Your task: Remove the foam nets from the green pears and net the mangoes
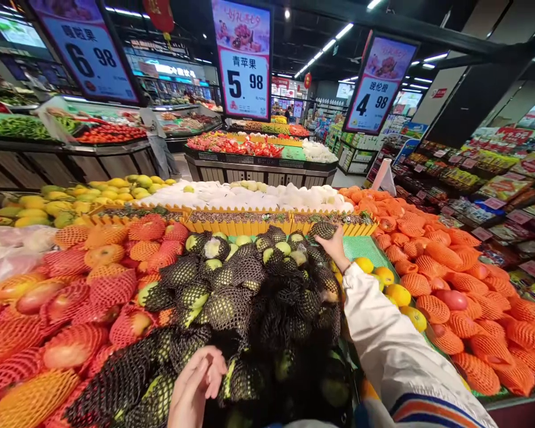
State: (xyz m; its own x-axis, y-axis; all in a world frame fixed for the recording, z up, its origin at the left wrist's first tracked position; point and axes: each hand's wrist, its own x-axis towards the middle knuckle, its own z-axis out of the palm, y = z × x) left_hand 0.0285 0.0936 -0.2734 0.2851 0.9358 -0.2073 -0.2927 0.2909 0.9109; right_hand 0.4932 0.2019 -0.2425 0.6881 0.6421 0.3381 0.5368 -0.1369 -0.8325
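Observation:
At the far end of the pile, my right hand (334,248) is closed round a green apple in a black foam net (321,230), beside the yellow picket edging. My left hand (197,377) hovers over the near part of the heap, its fingers loosely bent and nothing visible in them. Below and between both hands lie many green apples in black net sleeves (225,309). Some sleeves have slipped, baring the green skin. A dark shadow covers the near middle of the heap, so the fruit there is hard to make out.
Red and pink netted fruit (102,288) is heaped on the left, orange netted fruit (455,273) on the right. Oranges (399,294) lie beside my right sleeve. Yellow picket edging (241,227) runs across the back, with price screens (242,74) hanging above. A person (158,139) stands beyond.

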